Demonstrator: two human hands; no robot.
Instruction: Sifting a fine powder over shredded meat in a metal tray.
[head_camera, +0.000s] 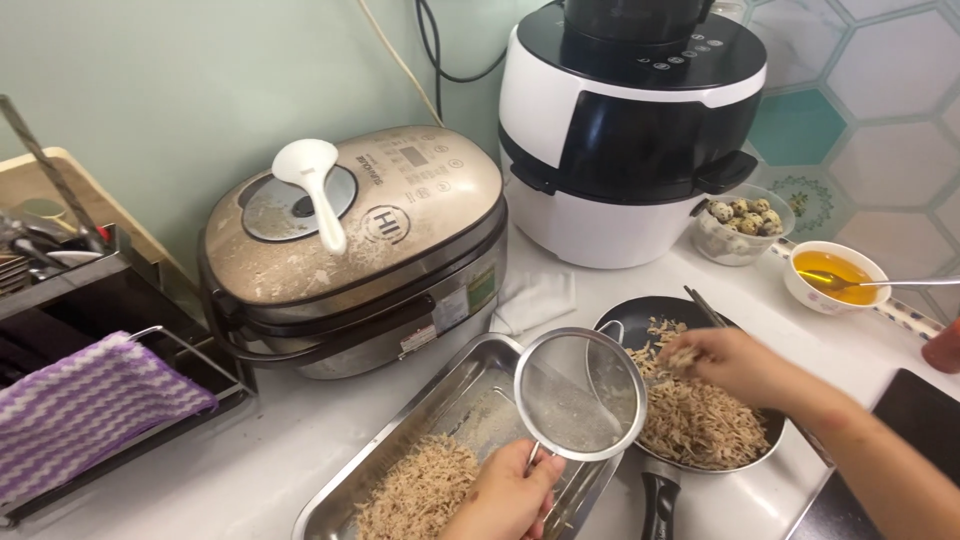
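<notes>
A mesh strainer (580, 395) is gripped by the left hand (505, 495) over a steel tray (455, 395) of shredded meat (420, 490). Shreds are pinched in the right hand (735, 362) fingers above a black pan (700, 420). The white table (250, 450) carries a rice cooker (355, 245) and air fryer (625, 130) against a pale green wall (170, 90).

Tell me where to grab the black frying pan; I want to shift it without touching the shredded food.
Grip the black handle of the frying pan, coming from the near side. It sticks out towards the person, clear of the shreds and the right hand over them.
</notes>
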